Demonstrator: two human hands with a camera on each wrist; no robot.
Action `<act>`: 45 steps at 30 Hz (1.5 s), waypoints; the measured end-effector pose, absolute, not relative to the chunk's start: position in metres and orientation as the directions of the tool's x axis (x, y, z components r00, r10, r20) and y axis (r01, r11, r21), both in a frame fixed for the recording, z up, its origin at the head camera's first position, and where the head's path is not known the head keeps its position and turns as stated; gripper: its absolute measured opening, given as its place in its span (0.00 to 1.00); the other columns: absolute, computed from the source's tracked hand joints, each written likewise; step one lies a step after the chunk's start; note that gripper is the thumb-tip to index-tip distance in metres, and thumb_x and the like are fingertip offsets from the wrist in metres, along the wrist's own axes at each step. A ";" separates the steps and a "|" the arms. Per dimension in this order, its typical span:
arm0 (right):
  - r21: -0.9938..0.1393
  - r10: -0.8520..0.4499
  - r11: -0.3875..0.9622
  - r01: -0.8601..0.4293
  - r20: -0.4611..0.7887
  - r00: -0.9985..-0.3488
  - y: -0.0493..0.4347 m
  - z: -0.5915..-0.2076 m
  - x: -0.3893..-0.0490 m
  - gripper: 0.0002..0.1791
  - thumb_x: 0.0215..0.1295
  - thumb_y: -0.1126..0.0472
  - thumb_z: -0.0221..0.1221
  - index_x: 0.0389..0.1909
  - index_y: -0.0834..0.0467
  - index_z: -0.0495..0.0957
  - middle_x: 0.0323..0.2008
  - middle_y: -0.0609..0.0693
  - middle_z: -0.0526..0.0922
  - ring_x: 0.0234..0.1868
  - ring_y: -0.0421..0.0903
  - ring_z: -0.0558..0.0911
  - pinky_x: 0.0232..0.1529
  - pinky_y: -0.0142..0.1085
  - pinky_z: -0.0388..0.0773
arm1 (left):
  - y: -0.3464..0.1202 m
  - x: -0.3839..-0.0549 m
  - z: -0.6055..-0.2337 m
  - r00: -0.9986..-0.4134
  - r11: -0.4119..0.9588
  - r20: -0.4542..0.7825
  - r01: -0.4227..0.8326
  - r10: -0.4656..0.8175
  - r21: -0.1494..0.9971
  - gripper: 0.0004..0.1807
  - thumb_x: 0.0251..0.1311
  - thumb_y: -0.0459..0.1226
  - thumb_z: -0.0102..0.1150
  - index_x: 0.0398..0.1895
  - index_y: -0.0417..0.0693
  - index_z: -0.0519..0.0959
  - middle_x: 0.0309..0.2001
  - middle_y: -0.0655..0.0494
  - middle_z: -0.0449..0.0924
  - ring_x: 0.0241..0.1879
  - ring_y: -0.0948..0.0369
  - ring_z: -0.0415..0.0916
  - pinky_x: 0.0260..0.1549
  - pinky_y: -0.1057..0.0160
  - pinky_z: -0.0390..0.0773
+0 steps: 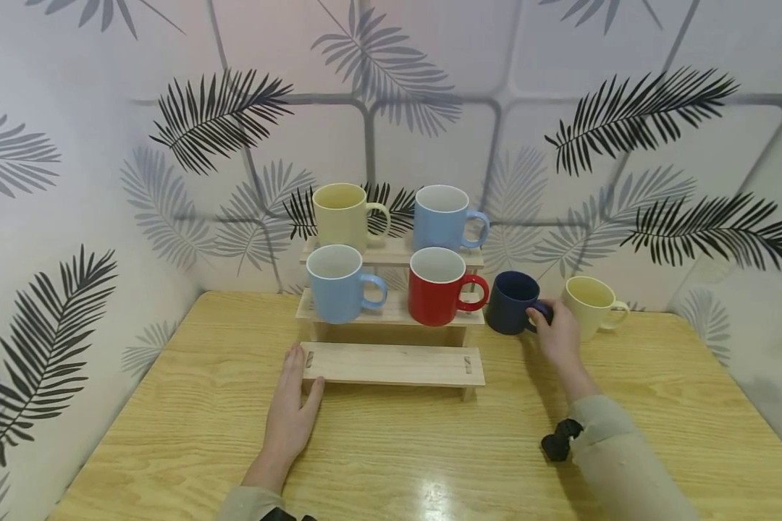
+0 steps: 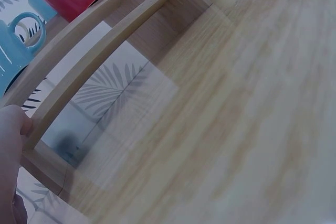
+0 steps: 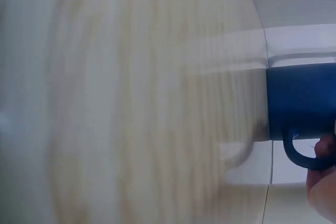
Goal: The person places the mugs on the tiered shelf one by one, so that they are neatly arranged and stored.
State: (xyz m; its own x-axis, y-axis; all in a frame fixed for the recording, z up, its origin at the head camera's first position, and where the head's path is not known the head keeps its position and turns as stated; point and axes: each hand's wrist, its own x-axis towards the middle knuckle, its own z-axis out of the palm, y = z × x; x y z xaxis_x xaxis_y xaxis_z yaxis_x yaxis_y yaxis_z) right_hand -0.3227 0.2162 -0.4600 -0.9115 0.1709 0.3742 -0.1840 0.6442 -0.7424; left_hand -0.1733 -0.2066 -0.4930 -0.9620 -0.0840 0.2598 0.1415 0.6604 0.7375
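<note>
At the right of a three-step wooden rack, my right hand (image 1: 558, 336) pinches the handle of a dark blue mug (image 1: 512, 304). That mug is upright; whether its base touches the table I cannot tell. My left hand (image 1: 291, 409) rests against the left end of the rack's lowest step (image 1: 391, 363), fingers straight along its side and thumb by the front edge. On the middle step stand a light blue mug (image 1: 336, 286) and a red mug (image 1: 435, 288). The top step bears a pale yellow mug (image 1: 340, 221) and another light blue mug (image 1: 439, 221).
Another pale yellow mug (image 1: 586, 304) stands on the table just right of my right hand, partly hidden by it. The wooden table (image 1: 391, 456) runs back to a leaf-patterned wall (image 1: 430, 72) close behind the rack. Walls also flank both sides.
</note>
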 end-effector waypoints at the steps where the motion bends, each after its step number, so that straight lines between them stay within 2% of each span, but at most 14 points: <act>1: -0.753 0.184 0.636 -0.168 0.359 -0.915 0.216 -0.460 -0.322 0.18 0.68 0.61 0.57 0.49 0.72 0.73 0.45 0.69 0.77 0.48 0.63 0.76 0.49 0.48 0.72 | -0.206 -0.173 -0.493 -0.962 0.660 0.258 0.140 -0.084 0.738 0.38 0.73 0.50 0.41 0.76 0.42 0.42 0.75 0.45 0.39 0.74 0.52 0.35 0.68 0.46 0.46; 3: -0.781 0.211 0.609 -0.140 0.329 -0.921 0.213 -0.459 -0.320 0.17 0.68 0.60 0.57 0.49 0.71 0.74 0.44 0.67 0.79 0.46 0.59 0.77 0.43 0.39 0.74 | -0.206 -0.173 -0.493 -0.962 0.659 0.258 0.140 -0.085 0.739 0.38 0.73 0.50 0.41 0.76 0.42 0.42 0.75 0.46 0.40 0.74 0.53 0.34 0.68 0.46 0.46; 6: -0.825 0.254 0.555 -0.105 0.288 -0.923 0.210 -0.459 -0.318 0.17 0.68 0.59 0.58 0.48 0.69 0.75 0.43 0.66 0.79 0.43 0.55 0.78 0.36 0.25 0.70 | -0.206 -0.172 -0.493 -0.962 0.663 0.260 0.140 -0.085 0.736 0.38 0.73 0.50 0.41 0.75 0.41 0.42 0.75 0.45 0.40 0.74 0.52 0.35 0.68 0.46 0.46; 9: -0.860 0.286 0.505 -0.078 0.251 -0.925 0.206 -0.458 -0.316 0.17 0.67 0.59 0.59 0.48 0.69 0.75 0.44 0.65 0.79 0.43 0.50 0.76 0.33 0.19 0.67 | -0.205 -0.172 -0.493 -0.962 0.665 0.258 0.137 -0.087 0.734 0.38 0.73 0.50 0.41 0.75 0.41 0.42 0.75 0.45 0.40 0.74 0.52 0.35 0.68 0.46 0.46; 16: -0.922 0.296 0.383 -0.058 0.182 -0.938 0.202 -0.457 -0.310 0.19 0.66 0.58 0.60 0.49 0.70 0.74 0.43 0.61 0.77 0.33 0.32 0.73 0.33 0.18 0.72 | -0.206 -0.172 -0.494 -0.961 0.660 0.261 0.136 -0.093 0.739 0.38 0.73 0.51 0.41 0.76 0.42 0.42 0.75 0.46 0.40 0.74 0.53 0.35 0.68 0.46 0.46; 18: -0.935 0.287 0.349 -0.065 0.172 -0.942 0.201 -0.458 -0.308 0.19 0.66 0.59 0.60 0.49 0.70 0.73 0.42 0.59 0.77 0.33 0.32 0.73 0.34 0.19 0.73 | -0.207 -0.172 -0.494 -0.959 0.661 0.267 0.140 -0.095 0.738 0.38 0.73 0.51 0.41 0.75 0.41 0.42 0.75 0.45 0.40 0.74 0.52 0.36 0.68 0.45 0.46; 24: -0.975 0.279 0.204 -0.086 0.142 -0.950 0.201 -0.459 -0.301 0.17 0.64 0.63 0.61 0.46 0.71 0.74 0.32 0.42 0.77 0.33 0.33 0.75 0.35 0.22 0.75 | -0.207 -0.173 -0.495 -0.955 0.654 0.280 0.148 -0.101 0.742 0.38 0.73 0.50 0.42 0.75 0.41 0.43 0.75 0.44 0.41 0.74 0.51 0.37 0.68 0.45 0.47; 27: -0.987 0.279 0.141 -0.078 0.115 -0.953 0.200 -0.457 -0.295 0.16 0.63 0.64 0.63 0.45 0.72 0.73 0.29 0.37 0.78 0.32 0.33 0.76 0.35 0.23 0.75 | -0.208 -0.174 -0.495 -0.956 0.651 0.277 0.147 -0.100 0.745 0.38 0.73 0.50 0.42 0.76 0.42 0.43 0.75 0.46 0.41 0.74 0.53 0.36 0.68 0.46 0.47; 34: -0.996 0.319 0.048 -0.072 0.083 -0.944 0.195 -0.449 -0.282 0.20 0.60 0.65 0.65 0.50 0.72 0.75 0.31 0.38 0.79 0.36 0.34 0.77 0.39 0.22 0.75 | -0.209 -0.174 -0.493 -0.958 0.653 0.272 0.148 -0.093 0.743 0.38 0.73 0.50 0.42 0.75 0.41 0.43 0.75 0.45 0.40 0.74 0.52 0.35 0.68 0.46 0.46; 39: -0.994 0.347 -0.016 -0.108 0.096 -0.933 0.193 -0.440 -0.271 0.19 0.56 0.68 0.67 0.47 0.72 0.78 0.31 0.39 0.81 0.37 0.35 0.78 0.38 0.22 0.76 | -0.209 -0.174 -0.493 -0.959 0.650 0.269 0.148 -0.091 0.745 0.38 0.73 0.50 0.41 0.75 0.41 0.42 0.75 0.45 0.40 0.74 0.52 0.35 0.68 0.46 0.46; 45: -0.996 0.309 0.027 -0.087 0.091 -0.947 0.199 -0.423 -0.252 0.15 0.54 0.65 0.69 0.42 0.67 0.83 0.30 0.38 0.83 0.35 0.35 0.80 0.36 0.22 0.76 | -0.207 -0.174 -0.493 -0.958 0.648 0.274 0.157 -0.083 0.745 0.38 0.73 0.50 0.41 0.75 0.41 0.43 0.75 0.45 0.40 0.74 0.51 0.36 0.68 0.45 0.46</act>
